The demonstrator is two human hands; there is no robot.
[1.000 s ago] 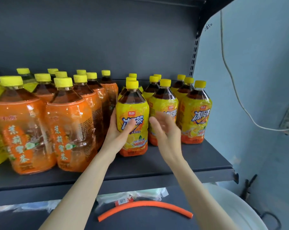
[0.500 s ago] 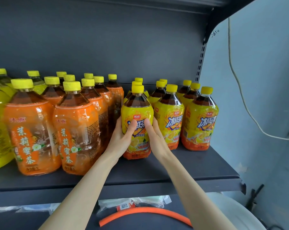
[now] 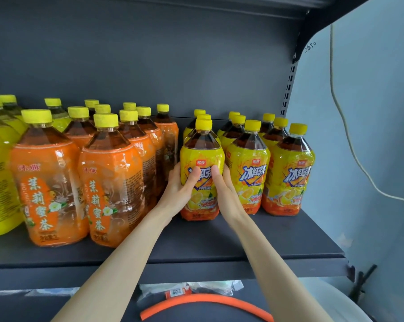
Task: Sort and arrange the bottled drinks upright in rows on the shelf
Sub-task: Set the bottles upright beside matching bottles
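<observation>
I clasp the upright bottle (image 3: 202, 149), left hand (image 3: 180, 194) at nine o'clock, right hand (image 3: 226, 194) at three; base probably grounded.

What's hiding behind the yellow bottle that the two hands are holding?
Two more bottles stand in line behind the held bottle. Only their yellow caps and bits of shoulder show; their labels are covered.

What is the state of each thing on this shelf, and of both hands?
Held iced-tea bottle: upright, capped, standing on the shelf.
Left hand: grips that bottle.
Right hand: grips it too.
Orange-label bottles: upright, capped.
Other iced-tea bottles: upright, capped, in rows.
</observation>
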